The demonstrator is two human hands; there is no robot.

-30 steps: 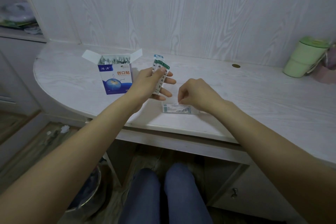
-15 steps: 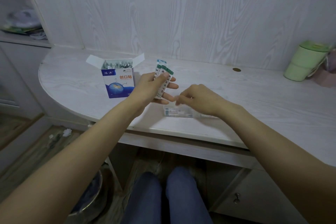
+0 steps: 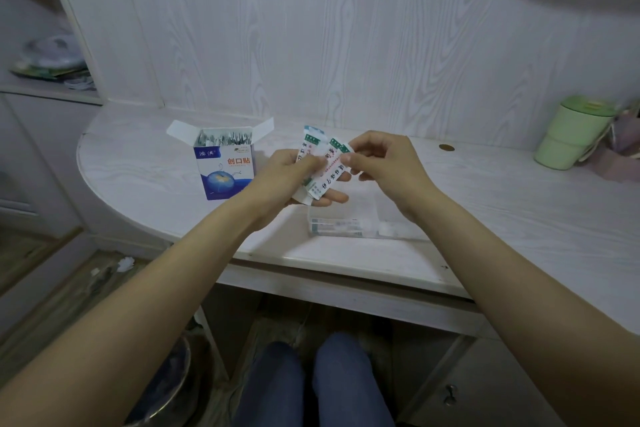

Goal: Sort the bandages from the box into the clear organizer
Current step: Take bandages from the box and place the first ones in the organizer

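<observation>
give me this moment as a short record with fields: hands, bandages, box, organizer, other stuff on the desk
left hand: left hand holds a small fan of bandages
right hand: right hand pinches the top end of one bandage in the fan
box: box upright on the desk, flaps open, more bandages inside
organizer: organizer on the desk below the hands, some bandages lying in it
other: green cup at the far right

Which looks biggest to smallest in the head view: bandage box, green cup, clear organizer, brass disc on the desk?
1. clear organizer, though its clear walls make the outline unsure
2. bandage box and green cup, too close to rank, and the cup sits farther away
3. brass disc, clearly smallest
</observation>
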